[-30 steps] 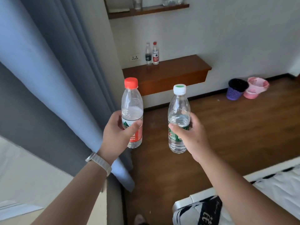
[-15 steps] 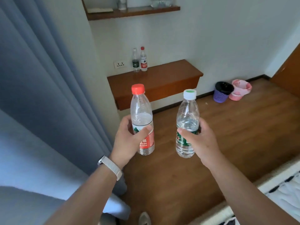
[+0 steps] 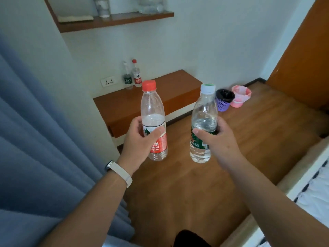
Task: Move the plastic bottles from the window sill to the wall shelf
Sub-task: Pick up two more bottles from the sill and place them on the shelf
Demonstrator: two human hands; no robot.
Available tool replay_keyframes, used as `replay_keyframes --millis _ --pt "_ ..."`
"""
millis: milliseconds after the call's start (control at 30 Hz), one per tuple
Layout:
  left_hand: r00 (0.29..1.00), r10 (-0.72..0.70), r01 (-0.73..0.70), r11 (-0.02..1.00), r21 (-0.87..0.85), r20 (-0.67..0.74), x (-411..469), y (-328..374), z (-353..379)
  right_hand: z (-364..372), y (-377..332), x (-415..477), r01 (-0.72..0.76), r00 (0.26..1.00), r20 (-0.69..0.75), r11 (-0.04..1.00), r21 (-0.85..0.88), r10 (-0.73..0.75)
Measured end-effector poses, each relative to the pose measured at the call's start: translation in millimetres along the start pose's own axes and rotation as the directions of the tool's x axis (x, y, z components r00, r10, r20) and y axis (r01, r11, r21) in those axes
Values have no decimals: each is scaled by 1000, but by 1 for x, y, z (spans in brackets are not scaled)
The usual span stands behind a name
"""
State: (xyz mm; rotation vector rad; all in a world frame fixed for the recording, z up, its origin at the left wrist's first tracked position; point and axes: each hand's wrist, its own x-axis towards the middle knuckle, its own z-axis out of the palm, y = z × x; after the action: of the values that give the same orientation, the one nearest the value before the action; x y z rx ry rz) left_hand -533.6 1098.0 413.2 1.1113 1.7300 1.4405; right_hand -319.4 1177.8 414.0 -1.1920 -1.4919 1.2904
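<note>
My left hand (image 3: 138, 139) grips a clear bottle with a red cap and red label (image 3: 153, 111), held upright and partly filled with water. My right hand (image 3: 219, 141) grips a clear bottle with a white cap and green label (image 3: 204, 111), tilted slightly left. Ahead stands the low wooden wall shelf (image 3: 170, 88), with two small bottles at its back left: a green-label one (image 3: 127, 76) and a red-cap one (image 3: 136, 73). A higher wooden shelf (image 3: 114, 21) holds jars at the top. The window sill is out of view.
A blue curtain (image 3: 41, 139) hangs at my left beside a white wall with a socket (image 3: 108, 81). A purple basket (image 3: 223, 101) and a pink bin (image 3: 240, 95) sit on the wooden floor. A bed edge (image 3: 293, 189) lies at right, an orange door (image 3: 302, 59) beyond.
The view has swung right and closer to the low shelf. Both hands keep their bottles; the curtain has slid further left and the door has come into sight.
</note>
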Motion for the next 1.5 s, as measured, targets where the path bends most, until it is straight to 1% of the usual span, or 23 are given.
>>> replay_keyframes --millis 100,233,367,500,700,800,933,1133,1367,1500 --pt "999 9 -10 1000 13 53 18 -1 14 -10 4 17 -20 999 -43 1000 -8 19" --pt "990 45 -56 995 86 131 47 -1 39 -25 8 52 -17 997 -72 1000 -7 17" --pt "990 35 -51 992 111 140 88 2 73 -45 17 102 -16 997 -79 1000 23 18" --pt "988 4 -25 991 131 157 139 16 124 -75 25 160 -25 997 -67 999 29 27" --pt "986 26 -49 990 133 167 200 45 203 -137 30 234 -13 994 -106 999 46 18" --pt "982 44 -80 978 195 183 222 58 227 -160 24 266 -13 989 -146 999 34 18" --pt "984 40 -72 981 183 173 248 73 249 -180 20 297 4 987 -160 999 41 3" --pt "982 18 -44 990 135 189 289 74 277 -188 33 328 -32 992 -119 998 49 38" --pt "983 -53 33 993 117 175 349 39 285 -173 53 384 -92 989 -114 996 8 93" --pt "984 -38 25 997 76 175 403 23 283 -156 58 435 -106 989 -107 994 -33 102"
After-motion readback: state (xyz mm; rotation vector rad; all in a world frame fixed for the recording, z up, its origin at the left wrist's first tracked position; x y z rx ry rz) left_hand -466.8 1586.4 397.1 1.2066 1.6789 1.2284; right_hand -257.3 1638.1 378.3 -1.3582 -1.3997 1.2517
